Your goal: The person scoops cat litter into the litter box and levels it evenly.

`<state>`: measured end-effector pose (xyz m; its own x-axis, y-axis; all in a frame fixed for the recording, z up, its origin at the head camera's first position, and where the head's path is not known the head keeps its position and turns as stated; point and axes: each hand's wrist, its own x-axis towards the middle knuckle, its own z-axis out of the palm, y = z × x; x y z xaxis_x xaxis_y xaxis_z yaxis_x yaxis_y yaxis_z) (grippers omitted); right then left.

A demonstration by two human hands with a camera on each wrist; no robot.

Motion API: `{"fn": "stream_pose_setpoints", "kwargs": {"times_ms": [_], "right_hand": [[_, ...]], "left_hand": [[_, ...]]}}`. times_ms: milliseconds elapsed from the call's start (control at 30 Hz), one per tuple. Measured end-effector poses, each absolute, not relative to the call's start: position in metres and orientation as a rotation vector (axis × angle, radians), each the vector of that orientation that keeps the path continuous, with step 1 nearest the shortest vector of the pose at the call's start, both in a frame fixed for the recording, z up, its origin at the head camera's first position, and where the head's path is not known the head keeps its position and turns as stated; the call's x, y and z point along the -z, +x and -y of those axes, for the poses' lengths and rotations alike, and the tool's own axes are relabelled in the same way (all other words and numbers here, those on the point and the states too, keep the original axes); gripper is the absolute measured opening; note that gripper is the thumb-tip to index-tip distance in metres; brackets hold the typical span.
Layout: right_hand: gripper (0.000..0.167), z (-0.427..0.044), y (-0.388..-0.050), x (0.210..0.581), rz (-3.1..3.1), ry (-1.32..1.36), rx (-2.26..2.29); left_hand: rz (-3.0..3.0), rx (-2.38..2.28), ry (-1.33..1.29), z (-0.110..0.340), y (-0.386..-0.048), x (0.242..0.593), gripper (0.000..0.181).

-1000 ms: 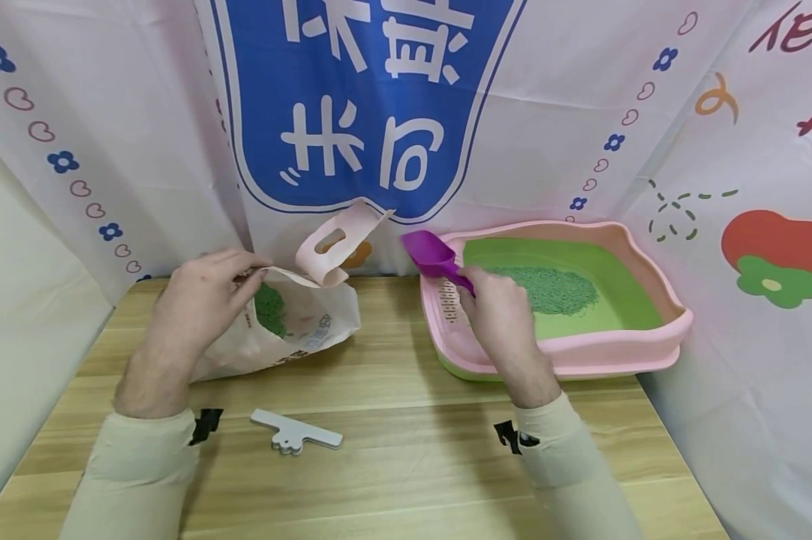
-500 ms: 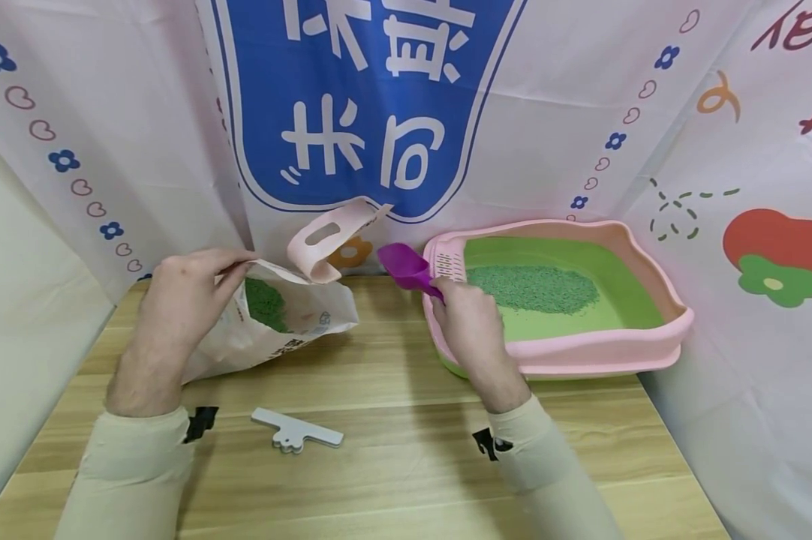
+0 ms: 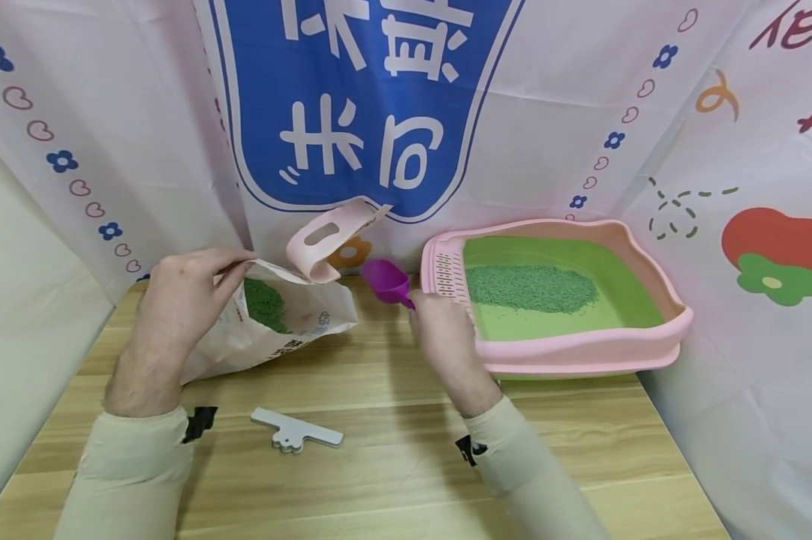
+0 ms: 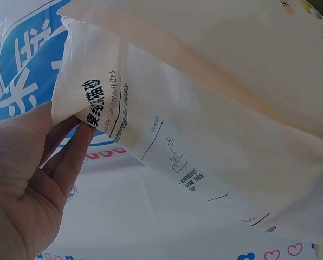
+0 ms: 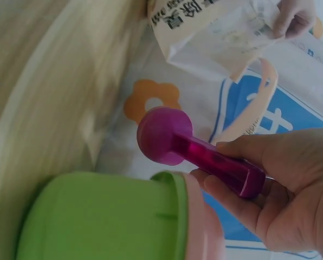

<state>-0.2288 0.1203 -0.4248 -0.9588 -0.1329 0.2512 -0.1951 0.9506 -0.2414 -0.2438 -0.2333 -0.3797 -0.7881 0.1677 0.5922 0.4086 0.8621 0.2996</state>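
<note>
A white bag of cat litter (image 3: 305, 319) lies tilted on the table at the left, its mouth open toward the right with green pellets (image 3: 266, 306) inside. My left hand (image 3: 179, 307) pinches the upper edge of that mouth between thumb and fingers; the left wrist view shows the printed bag wall (image 4: 183, 119) hanging from this pinch. My right hand (image 3: 446, 341) grips the handle of a purple scoop (image 3: 386, 281), held in the air between bag and litter box. In the right wrist view the scoop's rounded underside (image 5: 164, 135) shows; its bowl looks empty from the head view.
A pink-rimmed green litter box (image 3: 581, 356) with a spread of green pellets (image 3: 534, 289) stands at the right. A torn bag strip with a handle hole (image 3: 311, 259) sticks up behind the mouth. A grey clip (image 3: 296, 431) lies in front. Printed cloth (image 3: 527, 150) hangs behind.
My right hand has carried the scoop leftward and slightly down, from over the litter box's left edge toward the bag. My left hand and the bag's mouth shifted slightly left, then stayed.
</note>
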Motion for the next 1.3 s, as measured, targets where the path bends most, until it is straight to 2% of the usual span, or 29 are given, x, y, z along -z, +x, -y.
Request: {"fn": "stream_pose_setpoints", "kwargs": {"times_ms": [467, 700, 933, 1033, 1300], "right_hand": [[0.004, -0.1, -0.23, 0.452, 2.861, 0.305, -0.297], [0.009, -0.098, -0.244, 0.493, 2.805, 0.332, -0.243], [0.005, -0.089, -0.223, 0.464, 2.881, 0.316, -0.25], [0.005, -0.088, -0.222, 0.466, 2.906, 0.321, -0.253], [0.022, -0.086, -0.222, 0.477, 3.008, 0.362, -0.237]], "left_hand": [[2.447, 0.565, -0.437, 0.233, -0.242, 0.38, 0.019], [2.448, 0.558, -0.449, 0.232, -0.242, 0.38, 0.018], [2.455, 0.548, -0.45, 0.232, -0.242, 0.38, 0.019], [2.451, 0.547, -0.455, 0.232, -0.243, 0.381, 0.019], [2.433, 0.542, -0.473, 0.232, -0.244, 0.381, 0.019]]}}
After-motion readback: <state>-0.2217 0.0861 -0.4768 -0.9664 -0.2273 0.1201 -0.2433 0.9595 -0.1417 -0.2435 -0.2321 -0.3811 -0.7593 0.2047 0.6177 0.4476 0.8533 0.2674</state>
